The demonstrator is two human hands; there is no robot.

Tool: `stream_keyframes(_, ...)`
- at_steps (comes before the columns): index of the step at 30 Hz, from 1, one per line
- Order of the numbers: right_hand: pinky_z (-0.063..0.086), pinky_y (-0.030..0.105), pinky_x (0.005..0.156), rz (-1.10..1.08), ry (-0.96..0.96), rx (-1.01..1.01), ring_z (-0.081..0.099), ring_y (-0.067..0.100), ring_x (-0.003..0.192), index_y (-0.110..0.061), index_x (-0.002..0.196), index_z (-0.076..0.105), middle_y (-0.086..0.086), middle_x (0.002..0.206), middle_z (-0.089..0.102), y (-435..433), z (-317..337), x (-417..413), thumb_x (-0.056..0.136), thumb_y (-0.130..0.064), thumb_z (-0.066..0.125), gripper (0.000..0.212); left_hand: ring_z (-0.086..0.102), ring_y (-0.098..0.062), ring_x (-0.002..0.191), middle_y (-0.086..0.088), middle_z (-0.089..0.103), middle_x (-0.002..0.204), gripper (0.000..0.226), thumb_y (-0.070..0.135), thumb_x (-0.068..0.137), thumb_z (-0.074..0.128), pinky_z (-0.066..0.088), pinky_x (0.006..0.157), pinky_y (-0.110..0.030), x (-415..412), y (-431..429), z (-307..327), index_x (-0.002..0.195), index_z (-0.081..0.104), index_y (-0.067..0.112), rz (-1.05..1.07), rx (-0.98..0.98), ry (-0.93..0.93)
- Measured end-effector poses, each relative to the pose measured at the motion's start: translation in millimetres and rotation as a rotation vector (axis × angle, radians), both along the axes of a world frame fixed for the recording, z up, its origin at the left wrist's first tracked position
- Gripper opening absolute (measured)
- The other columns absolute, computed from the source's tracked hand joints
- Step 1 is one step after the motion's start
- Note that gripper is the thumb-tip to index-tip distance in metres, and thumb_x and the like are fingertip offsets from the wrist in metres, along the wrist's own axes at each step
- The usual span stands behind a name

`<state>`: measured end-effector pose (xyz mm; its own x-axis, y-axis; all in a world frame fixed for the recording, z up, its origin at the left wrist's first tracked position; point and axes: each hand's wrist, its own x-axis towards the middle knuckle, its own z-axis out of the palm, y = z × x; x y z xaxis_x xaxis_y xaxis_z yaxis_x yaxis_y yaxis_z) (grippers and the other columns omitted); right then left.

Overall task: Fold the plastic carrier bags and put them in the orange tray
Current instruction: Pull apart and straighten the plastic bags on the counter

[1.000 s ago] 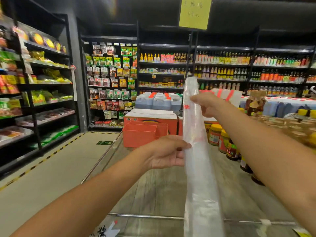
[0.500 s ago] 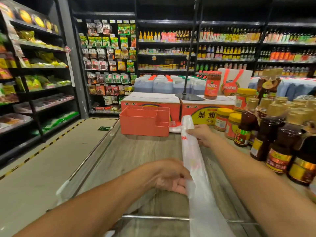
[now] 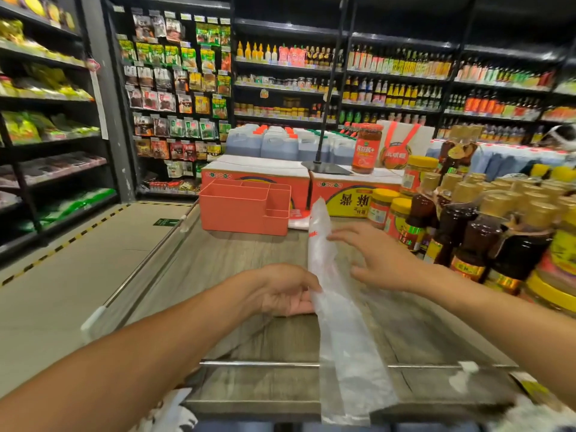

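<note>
Plastic bag (image 3: 341,319) on counter (image 3: 230,275), pinched by left hand (image 3: 285,291).

The right hand (image 3: 378,260) no longer grips the far end of the plastic bag (image 3: 330,294); its fingers now spread beside the strip, which stretches lower over the wooden counter (image 3: 218,275)

Dark stocked shelves (image 3: 389,73) line a shop aisle with beige floor (image 3: 62,291) beside a wooden counter (image 3: 218,269)
</note>
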<state>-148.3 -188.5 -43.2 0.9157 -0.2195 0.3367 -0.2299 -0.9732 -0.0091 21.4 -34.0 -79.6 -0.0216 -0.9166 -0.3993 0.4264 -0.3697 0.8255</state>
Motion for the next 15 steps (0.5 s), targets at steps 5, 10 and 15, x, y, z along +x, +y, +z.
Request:
stream_keyframes(5,0.021,0.043,0.124,0.153,-0.05,-0.394,0.028,0.02,0.152,-0.024,0.155,0.038,0.001,0.163,0.032,36.8,-19.3,-42.3,0.08,-0.051,0.072,0.087,0.076,-0.027,0.092,-0.022,0.073,0.111,0.031,-0.013,0.097,0.04,0.061,0.087,-0.035,-8.8,9.8,10.8,0.116,0.063,-0.006,-0.038,-0.02,0.059)
stream_keyframes(10,0.027,0.046,0.12,0.223,-0.1,-0.527,0.046,0.02,0.14,-0.025,0.139,0.058,-0.002,0.143,0.057,56.1,-15.1,-40.1,0.082,-0.03,0.061,0.057,0.077,-0.025,0.083,-0.022,0.073,0.099,0.025,-0.012,0.098,0.041,0.063,0.081,-0.032,-18.8,13.6,12.7,0.108,0.063,-0.008,-0.025,-0.036,0.089)
stream_keyframes(15,0.04,0.036,0.109,0.359,-0.218,-0.502,0.066,0.016,0.11,-0.023,0.115,0.074,-0.006,0.114,0.071,59.5,-28.0,-34.7,0.094,-0.015,0.059,0.027,0.073,-0.026,0.092,-0.023,0.07,0.105,0.031,-0.006,0.094,0.048,0.057,0.097,-0.036,-11.6,12.7,6.9,0.124,0.057,-0.008,-0.004,-0.023,0.032)
